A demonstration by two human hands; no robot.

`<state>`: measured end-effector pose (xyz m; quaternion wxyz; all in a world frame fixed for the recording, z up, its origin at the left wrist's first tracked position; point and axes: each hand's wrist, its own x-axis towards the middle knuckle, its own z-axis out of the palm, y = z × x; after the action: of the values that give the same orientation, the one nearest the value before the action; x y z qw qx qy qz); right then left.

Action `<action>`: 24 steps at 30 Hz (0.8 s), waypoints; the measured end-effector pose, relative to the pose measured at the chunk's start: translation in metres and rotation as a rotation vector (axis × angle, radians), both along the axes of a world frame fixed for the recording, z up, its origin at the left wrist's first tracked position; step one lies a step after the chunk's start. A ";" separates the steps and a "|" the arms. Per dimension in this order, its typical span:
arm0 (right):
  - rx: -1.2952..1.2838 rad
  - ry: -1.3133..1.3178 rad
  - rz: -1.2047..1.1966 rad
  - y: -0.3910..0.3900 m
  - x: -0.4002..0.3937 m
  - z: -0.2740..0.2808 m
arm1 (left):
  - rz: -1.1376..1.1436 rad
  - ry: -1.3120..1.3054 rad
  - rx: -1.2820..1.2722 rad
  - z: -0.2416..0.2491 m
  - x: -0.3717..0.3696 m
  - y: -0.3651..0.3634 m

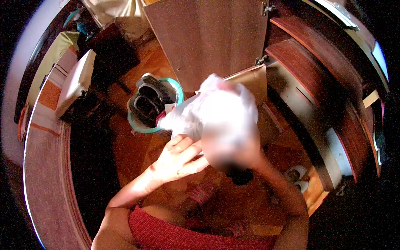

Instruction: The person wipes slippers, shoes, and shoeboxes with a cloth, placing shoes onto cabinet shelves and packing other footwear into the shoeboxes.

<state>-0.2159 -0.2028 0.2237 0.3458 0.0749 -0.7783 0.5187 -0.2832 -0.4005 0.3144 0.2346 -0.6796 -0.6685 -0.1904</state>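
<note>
A bright white, crumpled, bag-like bundle (223, 102) is held up in front of me, partly overexposed and smeared. My left hand (181, 158) grips its near left edge with curled fingers. On the opposite side my right hand (250, 152) meets the lower part of the bundle, its fingers lost in a blurred patch. Below that patch a small dark rounded thing (241, 178) shows beside my right hand. Just beyond the left hand stands a turquoise-rimmed basket (180, 89) with dark shoes (152, 98) in it.
A brown cabinet door (212, 41) hangs open ahead. Curved dark-red shelves (300, 62) rise on the right, with a cardboard box (254, 83) near the hinge. White shoes (297, 175) lie low right. A pale cushion-like slab (77, 81) stands at left.
</note>
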 end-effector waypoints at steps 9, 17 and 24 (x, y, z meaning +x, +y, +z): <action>0.104 0.336 -0.042 0.037 0.004 -0.027 | 0.516 -0.252 0.326 -0.037 -0.037 0.005; -0.862 -0.297 0.256 0.054 0.010 -0.032 | 0.179 -1.129 0.514 -0.044 -0.027 0.016; -1.321 -0.319 -0.065 0.035 0.022 0.013 | -0.109 -0.934 0.140 -0.030 -0.001 0.025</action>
<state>-0.1941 -0.1679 0.2366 0.2154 -0.2531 -0.3416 0.8791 -0.2844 -0.3753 0.2841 -0.0561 -0.5381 -0.6514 -0.5320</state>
